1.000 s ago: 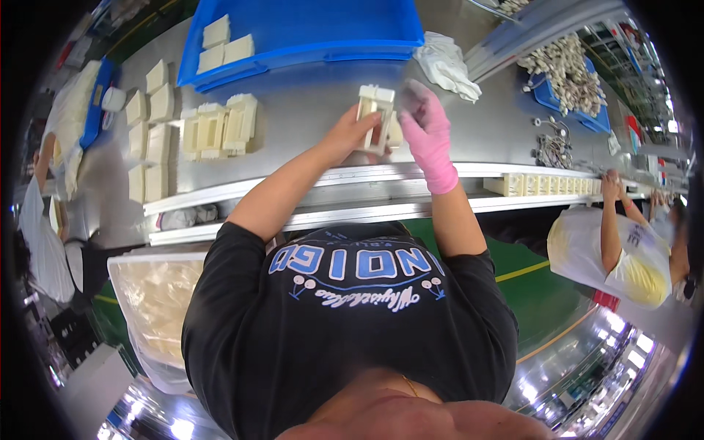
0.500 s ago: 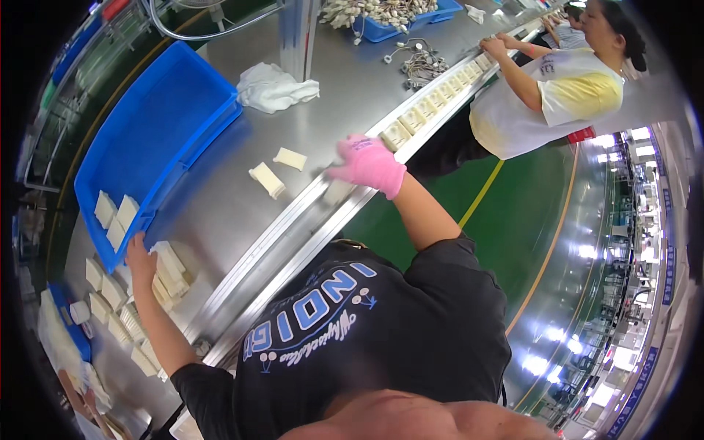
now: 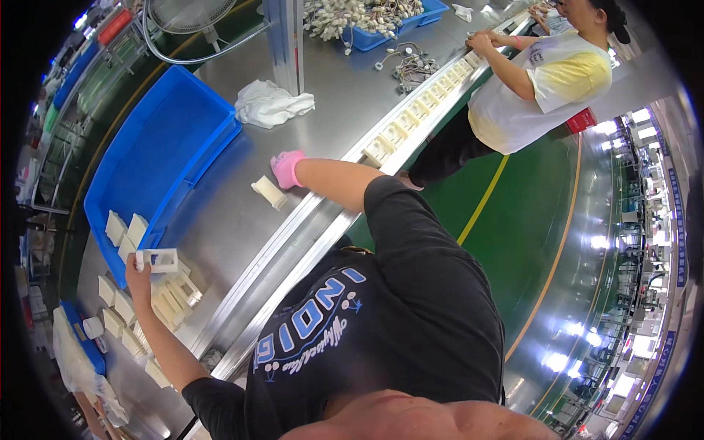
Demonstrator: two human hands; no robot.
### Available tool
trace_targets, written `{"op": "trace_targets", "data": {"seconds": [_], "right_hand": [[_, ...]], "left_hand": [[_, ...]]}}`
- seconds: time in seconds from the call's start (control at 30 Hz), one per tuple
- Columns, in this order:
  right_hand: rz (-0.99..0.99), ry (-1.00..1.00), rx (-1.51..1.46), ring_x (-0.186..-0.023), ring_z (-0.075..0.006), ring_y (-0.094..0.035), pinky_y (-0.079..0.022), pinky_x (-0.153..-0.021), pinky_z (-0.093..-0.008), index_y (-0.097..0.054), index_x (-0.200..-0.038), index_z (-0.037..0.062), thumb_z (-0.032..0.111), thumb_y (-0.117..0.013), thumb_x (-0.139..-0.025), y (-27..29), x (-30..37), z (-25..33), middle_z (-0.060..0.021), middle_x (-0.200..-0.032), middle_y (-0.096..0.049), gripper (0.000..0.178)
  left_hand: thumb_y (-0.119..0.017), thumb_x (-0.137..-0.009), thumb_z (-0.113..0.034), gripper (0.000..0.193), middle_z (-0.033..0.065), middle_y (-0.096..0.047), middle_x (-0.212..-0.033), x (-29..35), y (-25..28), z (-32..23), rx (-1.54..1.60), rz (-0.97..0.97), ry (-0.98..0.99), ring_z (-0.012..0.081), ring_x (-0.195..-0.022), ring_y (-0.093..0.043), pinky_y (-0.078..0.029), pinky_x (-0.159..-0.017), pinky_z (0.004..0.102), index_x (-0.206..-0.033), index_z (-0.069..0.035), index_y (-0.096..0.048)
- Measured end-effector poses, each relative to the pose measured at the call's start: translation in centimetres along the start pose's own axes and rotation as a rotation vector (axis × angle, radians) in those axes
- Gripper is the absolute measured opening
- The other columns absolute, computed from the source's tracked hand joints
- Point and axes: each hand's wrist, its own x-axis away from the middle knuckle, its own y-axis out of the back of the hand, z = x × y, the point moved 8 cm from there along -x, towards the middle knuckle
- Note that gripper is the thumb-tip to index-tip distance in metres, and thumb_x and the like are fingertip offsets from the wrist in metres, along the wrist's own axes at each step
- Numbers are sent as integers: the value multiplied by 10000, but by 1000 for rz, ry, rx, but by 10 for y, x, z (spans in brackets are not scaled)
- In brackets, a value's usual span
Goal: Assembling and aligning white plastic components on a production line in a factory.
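Observation:
My bare left hand [image 3: 137, 277] grips a cream plastic housing, a hollow rectangular frame [image 3: 163, 260], beside the near corner of the blue bin [image 3: 163, 139]. More cream housings [image 3: 172, 301] lie stacked right by that hand, and a few others [image 3: 126, 232] rest inside the bin's near end. My right hand [image 3: 287, 169], in a pink glove, is low over the metal bench with its fingers curled in. Whatever those fingers cover is hidden. A single cream housing [image 3: 269, 192] lies just left of the glove.
A metal rail track [image 3: 275, 253] crosses diagonally, carrying a row of cream housings [image 3: 407, 121] at its far part. A co-worker [image 3: 543, 81] stands there, hands on the track. White cloth [image 3: 271, 103], a post, loose cables [image 3: 416, 70] and a blue tray [image 3: 396, 33] of connectors sit farther back.
My right hand has moved left from the rail onto the bench, over the spot of one of two loose housings. My left hand has lifted a housing beside the bin.

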Motion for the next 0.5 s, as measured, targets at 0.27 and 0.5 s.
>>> {"op": "trace_targets", "data": {"seconds": [0.27, 0.5], "right_hand": [[94, -15, -66, -925, -272, -562, -463, -742, -367, -518, -1055, 41, 274, -611, -695, -11, -14, -6, -126, -1029, -556, 439], [-542, 139, -161, -886, -182, -536, -478, -588, -342, -602, -833, 73, 195, -512, -743, 53, 29, -3, -83, -867, -587, 176]], "left_hand": [[-504, -776, -62, 432, 25, -524, -912, 8, -29, -98, 1101, -180, 11, 96, -750, -494, -418, -642, 223, -1202, -79, -438], [-478, -823, -264, 207, 19, -516, -682, 12, -125, -133, 1146, 22, 306, 121, -637, -490, -393, -576, 263, -797, -69, -541]]}}
